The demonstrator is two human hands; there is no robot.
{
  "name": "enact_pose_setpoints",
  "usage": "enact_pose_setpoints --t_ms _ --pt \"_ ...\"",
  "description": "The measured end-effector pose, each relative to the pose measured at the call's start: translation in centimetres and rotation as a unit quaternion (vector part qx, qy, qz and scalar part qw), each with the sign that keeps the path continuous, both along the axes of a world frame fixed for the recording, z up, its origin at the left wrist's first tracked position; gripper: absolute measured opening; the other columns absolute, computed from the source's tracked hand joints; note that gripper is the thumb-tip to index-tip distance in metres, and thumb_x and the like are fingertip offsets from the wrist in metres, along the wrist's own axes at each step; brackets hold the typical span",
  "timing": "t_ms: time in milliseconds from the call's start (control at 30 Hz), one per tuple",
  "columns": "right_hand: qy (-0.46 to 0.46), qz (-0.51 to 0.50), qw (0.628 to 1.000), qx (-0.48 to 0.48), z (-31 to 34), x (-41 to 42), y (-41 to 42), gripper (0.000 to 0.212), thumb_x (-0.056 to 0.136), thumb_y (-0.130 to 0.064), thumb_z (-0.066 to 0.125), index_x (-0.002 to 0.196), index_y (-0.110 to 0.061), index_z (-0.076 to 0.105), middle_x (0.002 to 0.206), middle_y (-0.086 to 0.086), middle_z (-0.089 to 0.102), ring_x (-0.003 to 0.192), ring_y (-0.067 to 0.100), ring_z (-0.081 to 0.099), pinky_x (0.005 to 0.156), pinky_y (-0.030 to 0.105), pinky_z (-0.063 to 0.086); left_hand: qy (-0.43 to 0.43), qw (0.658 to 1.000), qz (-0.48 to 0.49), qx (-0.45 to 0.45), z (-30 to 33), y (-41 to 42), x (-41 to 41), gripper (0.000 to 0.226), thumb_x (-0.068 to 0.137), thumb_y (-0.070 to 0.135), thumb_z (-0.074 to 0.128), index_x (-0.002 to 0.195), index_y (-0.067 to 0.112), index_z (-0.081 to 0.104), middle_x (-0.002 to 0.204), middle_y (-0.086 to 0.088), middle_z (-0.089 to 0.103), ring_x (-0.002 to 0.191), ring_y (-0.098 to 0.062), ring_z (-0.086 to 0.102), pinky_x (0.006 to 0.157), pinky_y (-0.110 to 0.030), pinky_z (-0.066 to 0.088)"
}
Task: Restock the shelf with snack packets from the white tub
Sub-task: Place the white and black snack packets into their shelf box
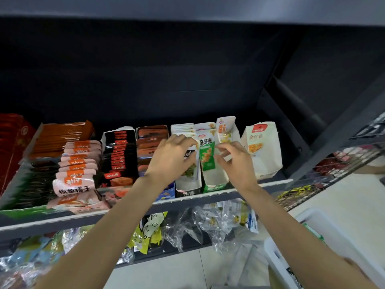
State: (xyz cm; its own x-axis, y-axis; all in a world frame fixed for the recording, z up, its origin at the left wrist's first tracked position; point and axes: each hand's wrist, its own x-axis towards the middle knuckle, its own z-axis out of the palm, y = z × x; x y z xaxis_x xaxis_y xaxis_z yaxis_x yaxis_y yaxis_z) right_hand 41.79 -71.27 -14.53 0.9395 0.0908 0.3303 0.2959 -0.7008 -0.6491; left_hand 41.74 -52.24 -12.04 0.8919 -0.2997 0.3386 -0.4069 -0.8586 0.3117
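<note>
Nearest, at lower right: white plastic tub point(325, 243) on pale tiled floor point(179, 272), partly behind the right forearm; contents mostly hidden. Just beyond, on the lower dark shelf point(187, 243): crumpled clear plastic bags point(208, 224) and a yellow cartoon-printed snack bag point(149, 232). Higher up, along the grey metal shelf edge point(129, 213): rows of snack packets in open cartons, with pink fish-snack packets point(73, 180) at left, black-and-red packets point(118, 155) beside them. Over the white cartons at centre: left hand point(170, 158), fingers loosely curved, resting on a black-and-white packet point(188, 163), grip unclear. Beside it: right hand point(235, 158), fingers bent and pinching at the edge of a green-and-white snack packet point(206, 155) standing upright in its carton. Further right: tall white paper bag with red label point(261, 149). Behind everything: dark back panel point(145, 69).
</note>
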Motion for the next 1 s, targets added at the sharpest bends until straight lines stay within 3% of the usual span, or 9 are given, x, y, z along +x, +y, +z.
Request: enact_pose_setpoints --t_ms 100,167,233,300,433,567,733,867,1000 --pt "0.04 -0.037 0.999 0.004 -1.6 -3.2 -5.1 0.022 0.083 -0.014 0.069 0.105 -0.012 0.066 0.096 0.0 0.059 0.078 0.01 0.058 0.069 0.008 0.046 -0.027 0.995 -0.097 0.005 -1.5 -4.8 -1.6 0.026 0.085 0.026 0.049 0.098 0.014 0.069 0.092 -0.002 0.069 0.086 -0.024 0.065 0.074 -0.035 0.053" --pt "0.085 -0.083 0.993 -0.002 -3.2 -5.7 -9.1 0.021 0.082 -0.016 0.07 0.103 -0.012 0.066 0.095 0.002 0.062 0.08 0.013 0.061 0.07 0.016 0.048 -0.004 0.99 -0.143 0.014 -2.8 -8.6 -2.9 0.031 0.082 0.03 0.045 0.092 0.016 0.07 0.084 0.001 0.069 0.079 -0.02 0.066 0.065 -0.03 0.054" --pt "0.13 -0.135 0.982 -0.008 -5.1 -8.5 -13.2 0.021 0.083 -0.017 0.069 0.103 -0.009 0.066 0.095 0.005 0.063 0.081 0.017 0.062 0.067 0.013 0.044 0.028 0.983 -0.182 0.022 -4.4 -12.6 -4.4 0.029 0.079 0.03 0.045 0.087 0.019 0.07 0.081 0.003 0.068 0.075 -0.018 0.066 0.062 -0.027 0.054" --pt "0.174 -0.185 0.967 -0.013 -7.1 -11.7 -17.1 0.022 0.085 -0.017 0.067 0.104 -0.007 0.066 0.098 0.007 0.064 0.085 0.02 0.063 0.068 0.013 0.042 0.067 0.974 -0.215 0.015 -6.6 -16.7 -6.1 0.026 0.08 0.028 0.048 0.089 0.017 0.07 0.085 -0.001 0.068 0.08 -0.022 0.066 0.066 -0.027 0.052" --pt "0.287 -0.263 0.921 -0.027 -11.6 -18.0 -23.4 0.031 0.087 -0.022 0.064 0.116 -0.01 0.061 0.116 0.009 0.062 0.105 0.022 0.06 0.084 0.027 0.045 0.213 0.94 -0.259 0.062 -10.3 -23.8 -9.4 0.03 0.094 0.021 0.047 0.121 0.011 0.057 0.121 -0.006 0.056 0.113 -0.025 0.051 0.086 -0.035 0.043" --pt "0.394 -0.312 0.864 -0.024 -15.6 -22.5 -26.8 0.055 0.089 -0.024 0.061 0.138 -0.01 0.041 0.14 0.013 0.045 0.128 0.028 0.044 0.104 0.035 0.037 0.311 0.901 -0.27 0.14 -13.7 -29.4 -12.3 0.03 0.094 0.019 0.044 0.121 0.005 0.05 0.124 -0.01 0.048 0.113 -0.028 0.047 0.086 -0.039 0.044" --pt "0.467 -0.206 0.858 -0.054 -18.9 -24.5 -28.3 0.085 0.087 -0.022 0.064 0.15 -0.02 0.008 0.159 0.0 0.005 0.144 0.021 0.017 0.116 0.038 0.023 0.359 0.873 -0.234 0.235 -16.5 -33.6 -15.3 0.025 0.093 0.025 0.049 0.103 0.003 0.056 0.112 -0.014 0.057 0.1 -0.031 0.054 0.071 -0.032 0.037" --pt "0.473 -0.14 0.866 -0.089 -20.1 -25.9 -29.9 0.111 0.076 -0.019 0.075 0.149 -0.027 -0.009 0.155 -0.015 -0.017 0.144 0.018 0.01 0.113 0.037 0.024 0.372 0.855 -0.2 0.301 -18.4 -36.1 -16.9 0.049 0.089 0.052 0.053 0.106 0.008 0.062 0.111 -0.011 0.063 0.103 -0.028 0.058 0.08 -0.031 0.042" --pt "0.462 -0.121 0.868 -0.139 -20.5 -26.7 -31.4 0.118 0.072 -0.015 0.078 0.147 -0.027 -0.012 0.153 -0.018 -0.021 0.145 0.018 0.009 0.11 0.036 0.032 0.352 0.838 -0.173 0.379 -20.0 -38.0 -18.3 0.062 0.08 0.066 0.055 0.113 0.013 0.061 0.113 -0.01 0.06 0.107 -0.026 0.055 0.088 -0.034 0.043"
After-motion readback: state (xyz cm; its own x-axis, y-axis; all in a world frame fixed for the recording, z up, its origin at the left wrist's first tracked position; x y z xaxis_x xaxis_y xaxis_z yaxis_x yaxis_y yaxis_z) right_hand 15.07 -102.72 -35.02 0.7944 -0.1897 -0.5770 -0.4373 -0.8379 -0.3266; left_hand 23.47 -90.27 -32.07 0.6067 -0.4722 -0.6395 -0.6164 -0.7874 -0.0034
